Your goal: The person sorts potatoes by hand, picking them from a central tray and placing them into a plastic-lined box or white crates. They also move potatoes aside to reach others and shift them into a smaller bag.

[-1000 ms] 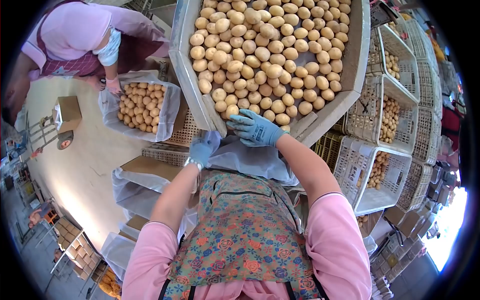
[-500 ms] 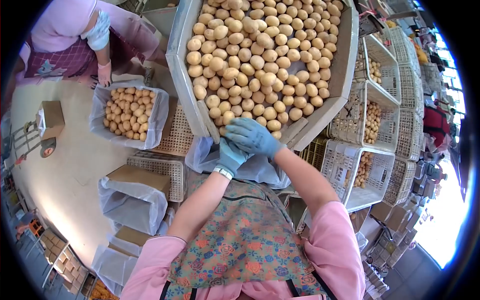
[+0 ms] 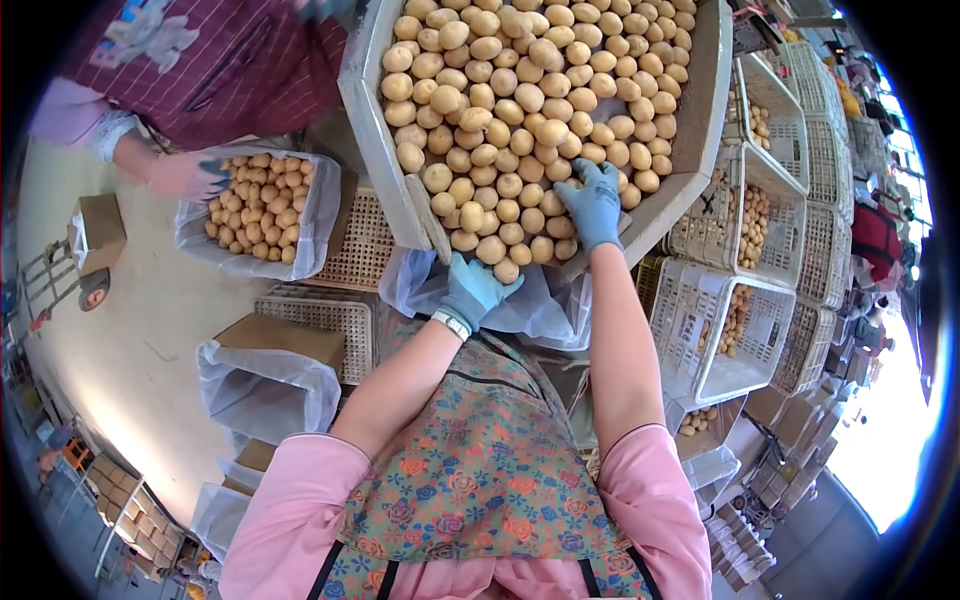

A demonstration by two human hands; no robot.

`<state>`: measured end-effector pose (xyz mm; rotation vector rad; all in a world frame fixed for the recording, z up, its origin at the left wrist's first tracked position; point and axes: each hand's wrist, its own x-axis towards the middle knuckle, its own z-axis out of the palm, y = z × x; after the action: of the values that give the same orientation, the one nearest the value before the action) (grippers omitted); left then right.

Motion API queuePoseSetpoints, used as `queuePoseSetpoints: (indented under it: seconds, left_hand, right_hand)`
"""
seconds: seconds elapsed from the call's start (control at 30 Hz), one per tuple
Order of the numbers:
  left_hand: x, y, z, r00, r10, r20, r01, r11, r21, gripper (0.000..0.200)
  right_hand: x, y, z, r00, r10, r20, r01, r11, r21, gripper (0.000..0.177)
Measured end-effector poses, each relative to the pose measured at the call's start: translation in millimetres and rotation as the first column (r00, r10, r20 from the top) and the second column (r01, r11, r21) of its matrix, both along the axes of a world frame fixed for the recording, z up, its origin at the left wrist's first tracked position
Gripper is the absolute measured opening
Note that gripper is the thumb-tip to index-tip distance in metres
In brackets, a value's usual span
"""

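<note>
A metal-sided sorting tray (image 3: 365, 130) full of small yellow potatoes (image 3: 520, 125) stands in front of me. My right hand (image 3: 595, 208), in a blue glove, reaches over its near right part with fingers apart, touching potatoes. At the narrow mouth of the tray is my left hand (image 3: 474, 292), also gloved in blue, open, thumb and fingers apart beside the lowest potatoes. Under that mouth hangs a crate lined with a clear plastic bag (image 3: 535, 312); its inside is mostly hidden by my hands and the tray.
To the left, a co-worker's gloved hand (image 3: 188, 176) touches potatoes in a lined box (image 3: 320, 225). A bag-lined carton (image 3: 265, 385) stands nearer me. On the right are stacked white plastic crates (image 3: 745, 375), several holding potatoes. A small cardboard box (image 3: 98, 235) lies on the floor.
My hands, together at the tray's mouth before, are now apart: the right moved up and right onto the potatoes. Potatoes slid toward the mouth. The co-worker leaned in over the lined box.
</note>
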<state>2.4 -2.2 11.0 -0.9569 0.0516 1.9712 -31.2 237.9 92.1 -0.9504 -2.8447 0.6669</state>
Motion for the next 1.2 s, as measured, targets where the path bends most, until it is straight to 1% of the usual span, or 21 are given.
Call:
queuePoseSetpoints:
  seconds: [0.03,0.07,0.1,0.17,0.23,0.3,0.4,0.5,0.53,0.57,0.6,0.63,0.67,0.7,0.8,0.9,0.97,1.03,1.07,1.17,1.2]
  left_hand:
    - [-1.2,0.7,3.0,1.000,0.023,0.001,-0.023,0.999,0.031,0.075]
    - [-1.8,2.2,2.4,1.000,0.019,0.006,-0.019,0.999,0.040,0.075]
    - [-2.4,4.3,1.3,0.993,0.050,-0.103,-0.041,0.995,0.091,0.073]
    - [0.2,2.0,0.8,0.976,0.090,-0.196,-0.064,0.988,0.137,0.071]
    - [-0.7,4.4,4.5,0.986,0.117,-0.117,-0.092,0.975,0.202,0.069]
    - [2.3,5.1,-4.5,0.981,0.142,-0.134,-0.100,0.955,0.280,0.071]
    - [-2.2,-2.7,-1.2,0.995,-0.021,-0.095,0.031,0.993,0.113,0.079]
    - [2.2,-7.9,-19.4,0.997,-0.036,-0.065,0.046,0.987,0.157,0.080]
    - [5.4,-5.6,-23.9,0.946,-0.098,-0.310,0.104,0.995,0.003,0.080]
    - [18.8,-14.6,-75.5,0.983,0.095,-0.156,-0.019,0.902,0.432,0.055]
    - [19.3,-17.5,-76.4,0.875,-0.108,-0.472,0.201,0.968,0.152,0.060]
    - [17.9,-15.7,-74.6,0.647,-0.350,-0.678,0.314,0.932,-0.182,0.065]
    - [17.6,-13.6,-73.1,0.545,-0.436,-0.716,0.318,0.898,-0.305,0.067]
    - [16.1,-11.2,-71.0,0.544,-0.439,-0.715,0.323,0.896,-0.305,0.068]
    - [13.3,-6.5,-69.2,0.653,-0.425,-0.627,0.374,0.901,-0.221,0.073]
    - [1.3,-1.4,-51.0,0.934,-0.250,-0.256,0.270,0.962,0.046,0.078]
    - [-10.5,6.4,-2.7,0.992,-0.127,0.010,0.128,0.991,-0.032,0.085]
    - [-5.1,5.4,-4.9,0.994,-0.062,-0.093,0.062,0.998,-0.004,0.080]
    - [-3.9,4.7,0.2,0.984,-0.060,-0.170,0.058,0.998,-0.020,0.081]
    - [2.3,5.0,0.8,0.950,-0.081,-0.301,0.067,0.996,-0.055,0.084]
    - [8.0,1.9,-25.2,0.687,-0.275,-0.672,0.123,0.956,-0.265,0.086]
  right_hand:
    - [9.3,6.0,-1.8,0.985,0.034,-0.168,-0.045,0.997,-0.058,0.047]
    - [18.3,0.4,18.4,0.955,-0.115,-0.275,0.072,0.984,-0.162,0.037]
    - [24.1,-18.0,49.5,0.870,-0.368,-0.328,0.195,0.868,-0.456,0.034]
    - [58.2,-30.8,35.8,0.839,-0.488,-0.239,0.195,0.680,-0.706,0.035]
    - [81.1,-73.2,44.8,0.782,-0.612,-0.122,-0.030,0.159,-0.987,0.036]
    - [103.6,-98.2,33.7,0.715,-0.694,0.091,-0.211,-0.338,-0.917,0.038]
    - [109.4,-132.1,38.7,0.706,-0.674,0.218,-0.391,-0.627,-0.673,0.049]
    - [99.1,-156.2,53.9,0.712,-0.664,0.228,-0.486,-0.700,-0.523,0.051]
    - [96.3,-162.8,62.3,0.670,-0.665,0.330,-0.395,-0.696,-0.600,0.056]
    - [99.6,-166.7,54.1,0.670,-0.661,0.339,-0.398,-0.705,-0.587,0.056]
    - [102.9,-167.1,41.8,0.777,-0.578,0.248,-0.437,-0.780,-0.448,0.058]
    - [104.3,-166.0,36.3,0.860,-0.497,0.120,-0.444,-0.842,-0.305,0.060]
    - [103.9,-169.2,41.7,0.863,-0.481,0.154,-0.403,-0.840,-0.365,0.061]
    - [104.2,-170.7,42.3,0.865,-0.484,0.133,-0.413,-0.837,-0.358,0.061]
    - [114.9,-173.6,49.4,0.864,-0.461,0.203,-0.389,-0.866,-0.314,0.052]
    - [144.4,-169.7,73.5,0.822,-0.507,0.260,-0.274,-0.752,-0.599,0.044]
    - [171.3,-158.0,78.0,0.854,-0.518,0.036,-0.291,-0.535,-0.793,0.049]
    - [190.0,-149.6,83.3,0.873,-0.476,-0.109,-0.248,-0.240,-0.939,0.062]
    - [193.7,-146.7,88.4,0.875,-0.475,-0.096,-0.238,-0.247,-0.939,0.062]
    - [195.7,-138.5,106.0,0.926,-0.353,-0.130,-0.167,-0.077,-0.983,0.071]
    - [194.0,-136.7,107.9,0.939,-0.293,-0.181,-0.187,0.006,-0.982,0.072]
